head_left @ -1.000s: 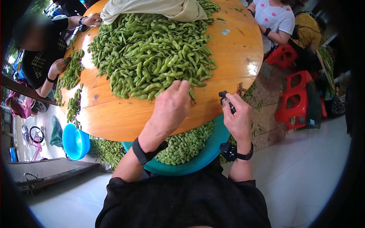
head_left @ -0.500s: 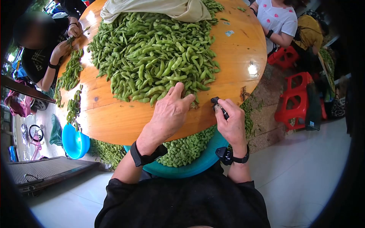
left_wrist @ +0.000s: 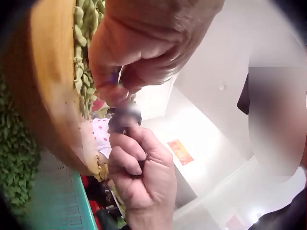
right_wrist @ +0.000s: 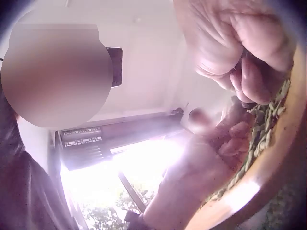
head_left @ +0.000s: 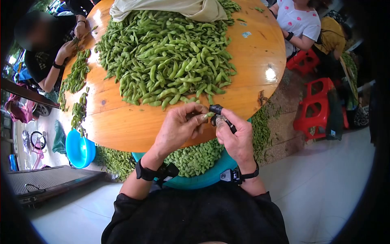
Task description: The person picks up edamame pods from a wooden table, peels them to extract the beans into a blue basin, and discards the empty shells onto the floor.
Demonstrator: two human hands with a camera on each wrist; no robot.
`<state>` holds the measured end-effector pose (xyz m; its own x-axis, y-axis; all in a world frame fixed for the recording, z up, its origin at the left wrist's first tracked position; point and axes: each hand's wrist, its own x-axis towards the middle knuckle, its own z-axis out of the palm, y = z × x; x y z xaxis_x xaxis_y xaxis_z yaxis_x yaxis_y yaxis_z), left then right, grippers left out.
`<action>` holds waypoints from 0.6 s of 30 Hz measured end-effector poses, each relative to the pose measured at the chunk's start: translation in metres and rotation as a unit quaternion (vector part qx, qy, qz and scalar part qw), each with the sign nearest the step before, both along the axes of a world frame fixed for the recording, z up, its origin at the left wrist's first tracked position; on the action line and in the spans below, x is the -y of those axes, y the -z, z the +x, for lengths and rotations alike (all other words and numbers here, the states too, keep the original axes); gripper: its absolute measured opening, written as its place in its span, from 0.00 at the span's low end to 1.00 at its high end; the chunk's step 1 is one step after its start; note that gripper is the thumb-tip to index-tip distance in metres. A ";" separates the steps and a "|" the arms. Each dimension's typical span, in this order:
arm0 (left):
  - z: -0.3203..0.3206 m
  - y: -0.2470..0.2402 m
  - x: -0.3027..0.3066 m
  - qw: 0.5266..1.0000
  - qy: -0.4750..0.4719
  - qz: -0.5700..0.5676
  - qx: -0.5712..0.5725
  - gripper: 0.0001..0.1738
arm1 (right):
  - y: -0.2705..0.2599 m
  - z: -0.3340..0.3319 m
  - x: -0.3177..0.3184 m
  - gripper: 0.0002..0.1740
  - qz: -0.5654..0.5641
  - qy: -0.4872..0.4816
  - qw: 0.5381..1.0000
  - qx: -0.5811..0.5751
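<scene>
My left hand (head_left: 176, 128) pinches a green soybean pod (head_left: 209, 115) between thumb and fingers, just off the table's near edge. Close against the pod's end, my right hand (head_left: 237, 138) grips a small black hand tool (head_left: 232, 127); its exact kind is hidden by the fingers. A black cover (head_left: 216, 109) wraps the tip of the right index finger. Beyond both hands a large heap of pods (head_left: 162, 61) lies on the round wooden table (head_left: 113, 126). Below them, shelled green beans (head_left: 195, 160) fill a teal basket (head_left: 219, 166). The left wrist view shows both hands meeting at the fingertips.
A beige cloth (head_left: 170, 9) covers the heap's far end. Smaller pod piles (head_left: 77, 73) lie at the left, near another person's hands (head_left: 67, 49). A blue basin (head_left: 79, 150) stands lower left, and red stools (head_left: 317, 105) stand at the right.
My left hand has drawn back from the heap's near edge with a pod in its fingers. My right hand has moved left with the tool, and the two hands now meet.
</scene>
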<state>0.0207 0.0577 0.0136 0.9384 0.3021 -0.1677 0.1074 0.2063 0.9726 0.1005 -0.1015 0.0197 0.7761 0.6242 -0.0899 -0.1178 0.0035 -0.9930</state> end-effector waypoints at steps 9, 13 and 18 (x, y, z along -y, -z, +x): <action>-0.016 0.012 0.014 0.977 -0.100 0.186 0.025 0.04 | -0.003 -0.006 -0.002 0.15 0.057 -0.055 0.992 -0.095; -0.020 0.010 0.021 0.972 -0.106 0.209 0.020 0.04 | -0.001 -0.006 0.000 0.14 0.058 -0.067 0.994 -0.061; -0.025 0.013 0.021 0.917 0.000 -0.398 0.024 0.05 | 0.004 0.007 0.010 0.13 0.148 -0.133 0.959 -0.204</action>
